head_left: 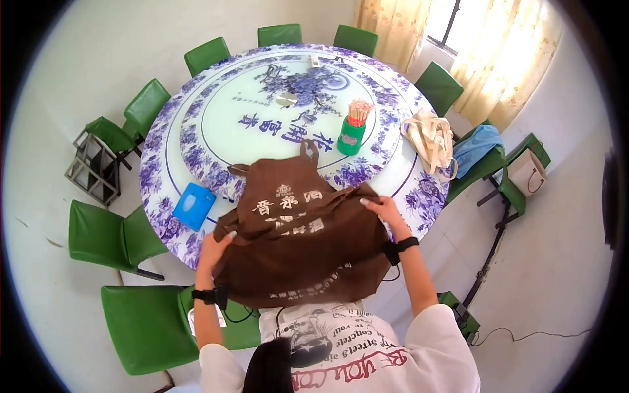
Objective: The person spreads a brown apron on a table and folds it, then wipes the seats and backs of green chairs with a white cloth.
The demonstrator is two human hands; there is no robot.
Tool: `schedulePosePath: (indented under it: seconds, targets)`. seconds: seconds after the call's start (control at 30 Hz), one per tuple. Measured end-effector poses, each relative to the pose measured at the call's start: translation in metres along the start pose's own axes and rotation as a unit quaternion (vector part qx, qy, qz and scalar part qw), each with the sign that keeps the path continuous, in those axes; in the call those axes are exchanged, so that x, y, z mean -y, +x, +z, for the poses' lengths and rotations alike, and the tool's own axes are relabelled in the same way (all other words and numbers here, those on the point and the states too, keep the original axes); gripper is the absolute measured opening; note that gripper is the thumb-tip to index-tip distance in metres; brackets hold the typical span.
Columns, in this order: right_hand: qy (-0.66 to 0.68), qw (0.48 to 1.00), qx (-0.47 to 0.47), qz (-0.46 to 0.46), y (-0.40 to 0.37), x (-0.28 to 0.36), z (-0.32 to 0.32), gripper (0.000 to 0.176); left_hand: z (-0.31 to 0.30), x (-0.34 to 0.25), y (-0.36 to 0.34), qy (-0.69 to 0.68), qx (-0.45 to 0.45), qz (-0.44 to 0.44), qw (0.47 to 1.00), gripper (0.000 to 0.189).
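A brown apron (295, 252) with white printed characters lies partly on the round table and hangs over its near edge, its neck loop pointing away from me. My left hand (215, 250) grips the apron's left side, thumb on top of the cloth. On the right side, my right hand (386, 213) pinches the cloth near a folded-over part. Folds run across the apron's middle between both hands. Dark straps with small devices are on both wrists.
The round table (157, 150) has a floral rim and glass centre. On it are a blue box (194, 206), a green holder (350, 137) of chopsticks and a cream bag (429, 141). Green chairs (141, 327) surround it. A blue cloth (478, 147) lies on a chair at right.
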State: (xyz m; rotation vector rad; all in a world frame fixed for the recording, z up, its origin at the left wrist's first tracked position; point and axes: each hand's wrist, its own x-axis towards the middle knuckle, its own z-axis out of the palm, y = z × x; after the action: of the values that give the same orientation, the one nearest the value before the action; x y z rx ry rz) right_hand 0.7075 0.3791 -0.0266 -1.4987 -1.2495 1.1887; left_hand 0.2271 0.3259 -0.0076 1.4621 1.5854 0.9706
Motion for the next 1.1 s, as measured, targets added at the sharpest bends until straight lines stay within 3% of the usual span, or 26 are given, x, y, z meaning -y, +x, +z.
schedulePosePath:
  seconds: [0.07,0.1,0.13,0.2,0.3,0.33,0.43,0.47,0.53,0.57,0.67,0.7,0.73,0.77,0.8,0.83,0.87,0.93,1.0,1.1]
  targets:
    - [-0.006,1.000,-0.007,-0.024,0.011,0.021,-0.021,0.030,-0.017,-0.011,0.015,0.029,-0.094,0.117,0.988,0.035]
    - [0.008,0.994,-0.061,-0.092,0.011,0.041,-0.022,0.033,-0.031,-0.019,0.026,0.068,-0.087,0.102,0.989,0.036]
    - [0.022,0.980,-0.115,-0.159,0.012,0.058,-0.022,0.038,-0.037,-0.028,0.040,0.007,-0.083,0.121,0.989,0.038]
    - [-0.038,0.949,-0.174,-0.261,0.035,0.079,-0.030,0.045,-0.047,-0.066,0.061,0.071,-0.157,0.150,0.973,0.041]
    - [0.116,0.958,-0.110,-0.239,0.027,0.156,-0.024,0.038,-0.057,-0.094,0.121,0.074,-0.239,0.192,0.949,0.042]
    - [0.167,0.965,-0.084,-0.182,0.047,0.152,-0.031,0.031,-0.060,-0.117,0.130,0.098,-0.239,0.180,0.949,0.041]
    - [0.290,0.937,-0.100,-0.168,0.069,0.170,-0.031,0.020,-0.069,-0.151,0.156,-0.035,-0.195,0.165,0.966,0.037]
    - [0.313,0.924,-0.096,-0.197,0.072,0.171,-0.034,0.021,-0.073,-0.151,0.164,-0.095,-0.175,0.168,0.966,0.037]
    - [0.356,0.896,-0.089,-0.251,0.072,0.173,-0.035,0.024,-0.076,-0.168,0.154,-0.080,-0.215,0.222,0.948,0.038]
    - [0.357,0.892,-0.096,-0.261,0.064,0.174,-0.040,0.038,-0.083,-0.163,0.152,-0.069,-0.223,0.224,0.946,0.039]
    - [0.352,0.883,-0.116,-0.288,0.016,0.167,-0.040,0.048,-0.090,-0.142,0.114,-0.101,-0.235,0.217,0.942,0.035]
    - [0.277,0.908,-0.112,-0.294,-0.006,0.162,-0.043,0.054,-0.087,-0.130,0.098,-0.107,-0.229,0.227,0.941,0.029]
    - [0.233,0.929,-0.137,-0.255,-0.032,0.159,-0.037,0.047,-0.088,-0.101,0.087,-0.082,-0.236,0.231,0.940,0.026]
    - [0.183,0.947,-0.118,-0.237,-0.036,0.123,-0.043,0.042,-0.087,-0.081,0.068,0.004,-0.238,0.186,0.953,0.025]
    - [0.133,0.962,-0.097,-0.219,-0.039,0.083,-0.053,0.037,-0.076,-0.061,0.046,-0.043,-0.219,0.172,0.960,0.028]
    - [0.044,0.972,-0.108,-0.205,-0.056,0.062,-0.053,0.031,-0.072,-0.030,0.027,0.054,-0.201,0.121,0.971,0.036]
    - [-0.047,0.974,-0.116,-0.188,-0.074,0.043,-0.052,0.025,-0.058,-0.004,0.009,0.003,-0.176,0.065,0.982,0.046]
    - [-0.043,0.984,-0.108,-0.135,-0.091,-0.023,-0.044,0.021,-0.040,0.064,-0.024,0.006,-0.080,-0.026,0.996,0.054]
    - [0.031,0.996,-0.083,-0.025,-0.108,-0.082,-0.028,0.019,-0.013,0.133,-0.056,0.098,-0.062,0.020,0.993,0.051]
    - [-0.031,0.997,-0.070,-0.028,-0.123,-0.175,-0.008,0.026,0.008,0.191,-0.099,0.202,-0.029,0.041,0.978,0.047]
